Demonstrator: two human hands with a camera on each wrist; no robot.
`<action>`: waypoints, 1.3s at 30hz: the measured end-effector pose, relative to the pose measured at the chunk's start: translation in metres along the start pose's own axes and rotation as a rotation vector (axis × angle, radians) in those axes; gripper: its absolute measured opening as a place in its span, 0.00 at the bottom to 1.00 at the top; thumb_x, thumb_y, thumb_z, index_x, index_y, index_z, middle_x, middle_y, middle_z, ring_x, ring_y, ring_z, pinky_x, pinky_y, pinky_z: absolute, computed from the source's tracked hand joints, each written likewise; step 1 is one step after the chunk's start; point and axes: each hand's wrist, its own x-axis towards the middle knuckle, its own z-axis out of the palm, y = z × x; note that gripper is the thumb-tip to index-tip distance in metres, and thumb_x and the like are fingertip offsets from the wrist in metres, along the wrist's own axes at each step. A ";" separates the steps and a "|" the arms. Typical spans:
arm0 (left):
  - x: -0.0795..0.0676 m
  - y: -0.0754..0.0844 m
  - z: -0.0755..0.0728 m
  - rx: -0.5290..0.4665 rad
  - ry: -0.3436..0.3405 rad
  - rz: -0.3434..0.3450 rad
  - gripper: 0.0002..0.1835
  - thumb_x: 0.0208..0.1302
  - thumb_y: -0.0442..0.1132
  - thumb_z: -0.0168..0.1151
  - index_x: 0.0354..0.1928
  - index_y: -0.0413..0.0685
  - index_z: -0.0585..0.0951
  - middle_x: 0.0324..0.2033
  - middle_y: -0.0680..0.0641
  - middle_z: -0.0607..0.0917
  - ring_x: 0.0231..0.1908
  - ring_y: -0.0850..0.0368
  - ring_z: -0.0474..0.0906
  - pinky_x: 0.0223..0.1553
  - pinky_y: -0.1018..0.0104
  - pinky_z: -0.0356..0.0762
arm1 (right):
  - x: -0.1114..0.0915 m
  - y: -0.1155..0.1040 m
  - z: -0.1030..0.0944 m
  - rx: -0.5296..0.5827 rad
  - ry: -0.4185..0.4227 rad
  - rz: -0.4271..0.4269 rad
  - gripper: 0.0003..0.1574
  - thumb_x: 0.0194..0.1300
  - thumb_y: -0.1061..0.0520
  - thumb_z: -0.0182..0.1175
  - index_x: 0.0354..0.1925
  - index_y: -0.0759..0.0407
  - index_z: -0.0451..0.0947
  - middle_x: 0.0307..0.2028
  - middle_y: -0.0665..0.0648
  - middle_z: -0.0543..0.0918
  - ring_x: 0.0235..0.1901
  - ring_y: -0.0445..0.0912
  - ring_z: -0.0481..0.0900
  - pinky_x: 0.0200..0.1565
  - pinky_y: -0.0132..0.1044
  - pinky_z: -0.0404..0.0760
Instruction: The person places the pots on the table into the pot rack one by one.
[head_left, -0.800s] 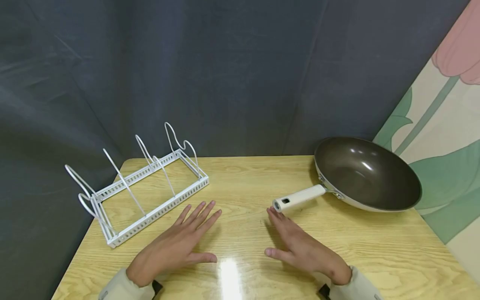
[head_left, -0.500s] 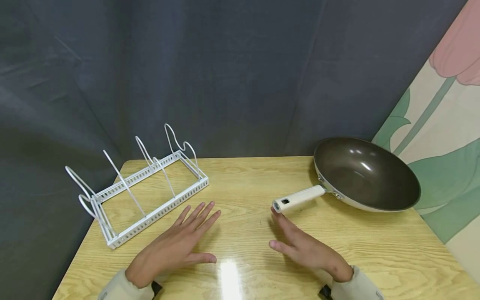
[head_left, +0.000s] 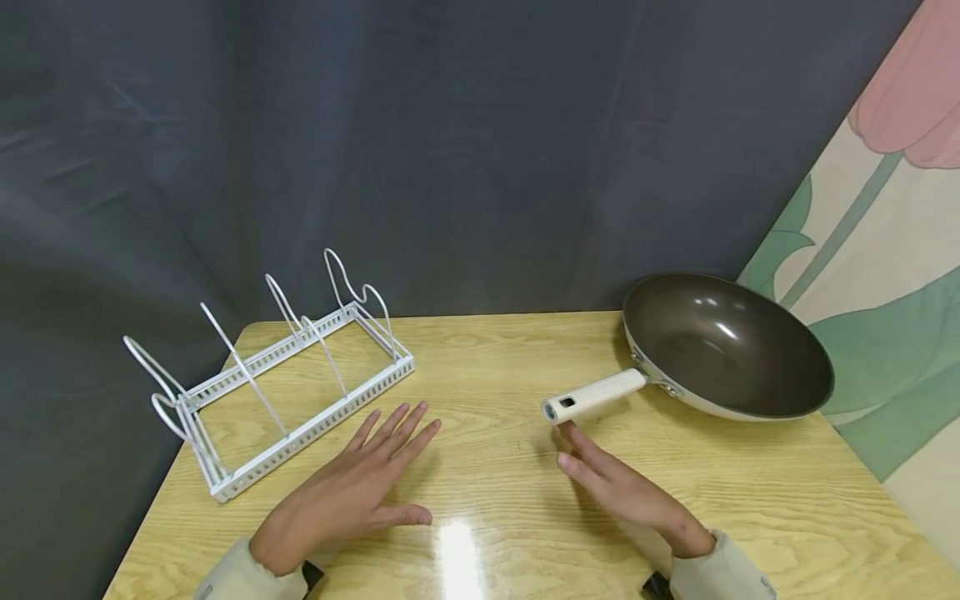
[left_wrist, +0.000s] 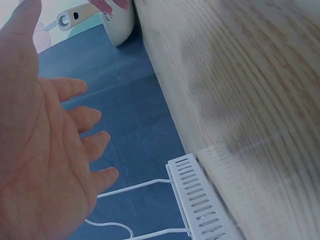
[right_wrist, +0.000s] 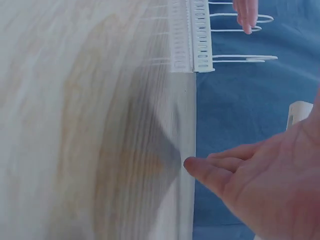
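A deep frying pan (head_left: pixel 727 350) with a dark brown inside and cream outside lies at the right of the table, its cream handle (head_left: pixel 596 397) pointing toward the front left. My right hand (head_left: pixel 626 492) hovers just below the handle's end, fingers extended and holding nothing. On the left stands a white wire rack (head_left: pixel 300 400) with a slotted frame and upright loops. Fingers spread and palm down, my left hand (head_left: pixel 352 492) is held over the table near the rack's front rail. In the left wrist view its palm (left_wrist: pixel 45 155) shows bare.
The wooden table (head_left: pixel 480 358) has a pale wood grain and a bright light reflection near the front. A dark curtain (head_left: pixel 465 167) hangs behind it. On the right is a wall (head_left: pixel 900 250) with a tulip pattern.
My right hand has shifted slightly right, and its thumb has moved closer to the fingers. My left hand, the rack and the pan keep their places; the view has turned slightly.
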 end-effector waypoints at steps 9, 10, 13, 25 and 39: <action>0.001 0.000 -0.002 -0.007 -0.003 -0.002 0.52 0.68 0.74 0.48 0.83 0.51 0.48 0.81 0.43 0.43 0.79 0.43 0.41 0.74 0.37 0.44 | 0.003 0.002 -0.009 0.224 0.014 -0.045 0.40 0.87 0.48 0.29 0.79 0.72 0.29 0.77 0.76 0.39 0.76 0.70 0.42 0.71 0.57 0.53; 0.000 0.000 -0.002 -0.006 -0.004 -0.004 0.53 0.68 0.75 0.48 0.83 0.51 0.48 0.81 0.43 0.43 0.79 0.43 0.41 0.74 0.38 0.44 | 0.004 0.002 -0.010 0.255 0.018 -0.053 0.40 0.87 0.48 0.28 0.79 0.72 0.30 0.77 0.77 0.40 0.75 0.70 0.42 0.71 0.56 0.55; 0.000 0.000 -0.002 -0.002 -0.004 -0.004 0.52 0.68 0.75 0.48 0.83 0.51 0.49 0.81 0.43 0.44 0.78 0.42 0.42 0.74 0.38 0.45 | 0.008 0.002 -0.012 0.354 0.040 -0.066 0.40 0.87 0.47 0.27 0.78 0.75 0.32 0.76 0.78 0.42 0.75 0.70 0.44 0.71 0.52 0.59; 0.000 -0.001 -0.004 -0.030 -0.018 -0.015 0.52 0.68 0.74 0.48 0.83 0.52 0.48 0.81 0.44 0.43 0.78 0.42 0.43 0.75 0.39 0.43 | 0.018 0.000 -0.018 0.832 0.287 0.006 0.40 0.84 0.37 0.36 0.71 0.68 0.43 0.60 0.66 0.77 0.58 0.48 0.80 0.65 0.47 0.73; 0.001 -0.001 -0.003 -0.042 -0.029 -0.016 0.52 0.69 0.74 0.49 0.83 0.52 0.48 0.81 0.44 0.42 0.78 0.40 0.44 0.75 0.39 0.44 | 0.020 0.005 -0.025 1.164 0.323 0.002 0.36 0.80 0.31 0.36 0.64 0.57 0.43 0.53 0.59 0.82 0.57 0.51 0.81 0.68 0.48 0.68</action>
